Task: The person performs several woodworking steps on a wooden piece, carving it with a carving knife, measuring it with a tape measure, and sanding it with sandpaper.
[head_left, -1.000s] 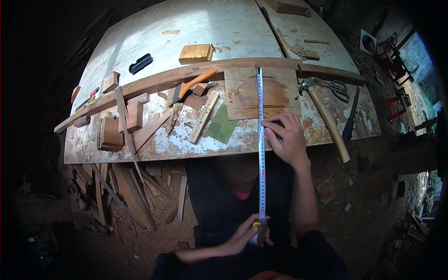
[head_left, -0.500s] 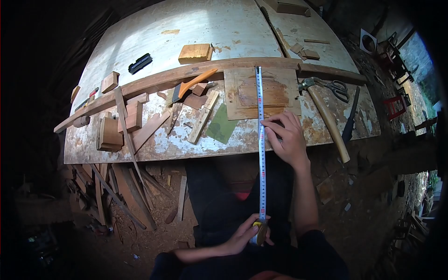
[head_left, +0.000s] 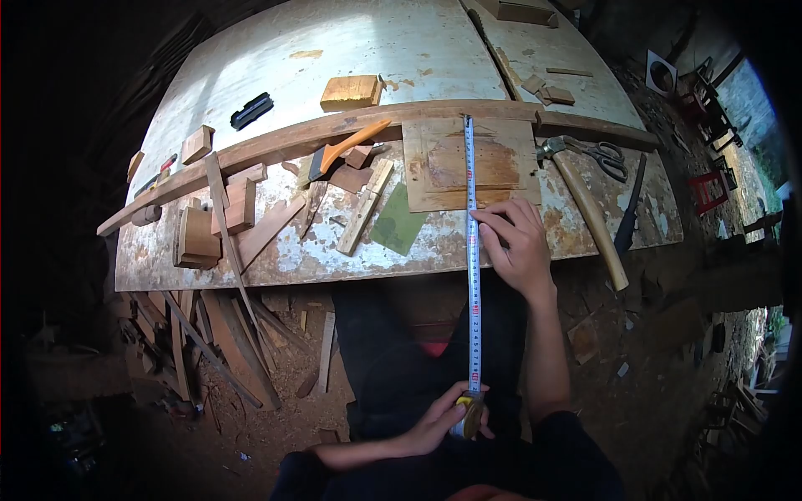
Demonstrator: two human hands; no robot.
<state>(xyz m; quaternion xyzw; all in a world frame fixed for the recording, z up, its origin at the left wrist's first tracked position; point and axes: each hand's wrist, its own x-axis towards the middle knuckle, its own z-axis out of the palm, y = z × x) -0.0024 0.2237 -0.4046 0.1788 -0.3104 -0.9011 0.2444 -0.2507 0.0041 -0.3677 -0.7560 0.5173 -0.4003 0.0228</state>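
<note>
My left hand (head_left: pixel 436 422) is closed around the case of a tape measure (head_left: pixel 471 411), below the front edge of the table. Its blade (head_left: pixel 474 309) runs out straight, away from me, across a flat wooden panel (head_left: pixel 428 196). The blade's end hook meets the long wooden rail behind the panel. At the panel's near edge my right hand (head_left: pixel 518 246) pinches the blade's right side between thumb and fingers. A hammer (head_left: pixel 582 200) with a wooden handle lies to the right of that hand.
A brush (head_left: pixel 342 150), wood blocks (head_left: pixel 198 238) and a green sheet (head_left: pixel 399 219) lie on the worn table to the left. Scissors (head_left: pixel 608 159) and a dark pointed tool (head_left: pixel 631 209) lie at the right. A long rail (head_left: pixel 276 150) crosses the tabletop. Wood strips lean below.
The blade has shifted slightly to the right, and its hook end now sits a little farther up at the rail. Both hands keep their hold.
</note>
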